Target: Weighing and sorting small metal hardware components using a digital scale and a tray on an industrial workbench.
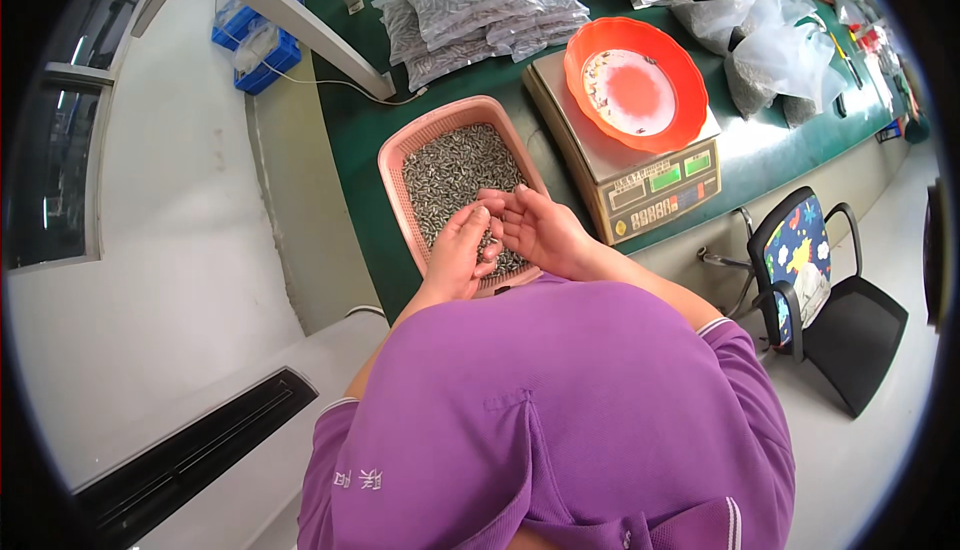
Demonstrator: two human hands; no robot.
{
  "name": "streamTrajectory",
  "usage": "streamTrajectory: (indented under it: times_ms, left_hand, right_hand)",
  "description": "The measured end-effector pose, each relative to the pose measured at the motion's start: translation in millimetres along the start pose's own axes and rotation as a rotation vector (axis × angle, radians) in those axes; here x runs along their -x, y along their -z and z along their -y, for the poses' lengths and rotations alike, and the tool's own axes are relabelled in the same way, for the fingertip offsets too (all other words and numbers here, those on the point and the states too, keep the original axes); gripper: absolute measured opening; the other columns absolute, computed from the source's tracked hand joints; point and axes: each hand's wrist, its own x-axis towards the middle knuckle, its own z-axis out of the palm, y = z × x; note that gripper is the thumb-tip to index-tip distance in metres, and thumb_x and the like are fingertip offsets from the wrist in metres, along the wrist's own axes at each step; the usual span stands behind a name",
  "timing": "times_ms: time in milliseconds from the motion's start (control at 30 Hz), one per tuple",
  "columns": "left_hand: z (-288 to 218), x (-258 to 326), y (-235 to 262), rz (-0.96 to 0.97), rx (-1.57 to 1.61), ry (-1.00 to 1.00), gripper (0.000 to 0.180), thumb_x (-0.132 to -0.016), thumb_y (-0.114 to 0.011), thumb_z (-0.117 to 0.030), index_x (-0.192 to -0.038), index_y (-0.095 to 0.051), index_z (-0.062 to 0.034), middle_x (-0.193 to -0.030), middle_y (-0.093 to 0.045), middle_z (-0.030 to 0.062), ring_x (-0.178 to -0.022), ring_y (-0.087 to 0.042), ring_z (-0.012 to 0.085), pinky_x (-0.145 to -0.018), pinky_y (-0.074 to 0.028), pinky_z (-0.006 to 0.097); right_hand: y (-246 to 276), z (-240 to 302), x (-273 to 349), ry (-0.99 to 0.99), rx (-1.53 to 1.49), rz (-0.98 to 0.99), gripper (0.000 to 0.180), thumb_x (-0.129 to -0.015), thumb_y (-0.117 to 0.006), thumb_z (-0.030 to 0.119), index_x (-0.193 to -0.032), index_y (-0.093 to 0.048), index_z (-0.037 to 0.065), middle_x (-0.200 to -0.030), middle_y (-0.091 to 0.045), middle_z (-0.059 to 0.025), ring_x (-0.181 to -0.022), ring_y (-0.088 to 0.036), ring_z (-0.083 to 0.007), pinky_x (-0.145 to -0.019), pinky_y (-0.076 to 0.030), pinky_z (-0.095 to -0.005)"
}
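Both of my hands are cupped together over the near end of a pink plastic basket [398,195]. It holds a thick layer of small silvery metal parts [455,165]. My left hand [458,253] curls inward with its thumb on top, and some of the parts show beside its fingers. From the other side, my right hand [548,234] bends its fingers toward the left hand, its palm partly in sight. A few of the small parts lie between the two hands; how many is hidden by the fingers.
Right of the basket stands a weighing scale [650,195] bearing an orange-red scalloped bowl [690,75] with a few bits inside. Filled clear bags [470,0] lie behind on the green table [350,150]. More bags [760,60] sit farther right. A chair [850,340] stands at the right.
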Motion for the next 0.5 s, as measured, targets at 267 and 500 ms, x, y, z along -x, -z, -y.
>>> streamTrajectory:
  times_ms: [267,500]
  left_hand:
    - [3,-3,17,0.017,0.184,-0.062,0.019,-0.093,-0.040,-0.022,-0.102,-0.047,-0.0074,-0.079,-0.045,0.0007,-0.057,-0.039,0.0069,-0.037,-0.026,0.014]
    - [23,-15,30,-0.138,0.194,0.204,0.020,-0.089,-0.043,-0.033,-0.097,-0.050,-0.0163,-0.082,-0.048,-0.0034,-0.063,-0.041,0.0073,-0.045,-0.030,0.017]
  right_hand:
    - [-11,6,6,0.118,0.227,-0.073,0.035,-0.091,-0.036,0.004,-0.125,-0.037,-0.004,-0.120,-0.049,-0.0140,-0.107,-0.051,-0.0198,-0.094,-0.041,-0.0283]
    - [-34,-5,13,0.458,1.236,0.190,0.037,-0.075,-0.053,-0.009,-0.111,-0.053,0.000,-0.103,-0.056,-0.0121,-0.095,-0.056,-0.0217,-0.079,-0.050,-0.0303]
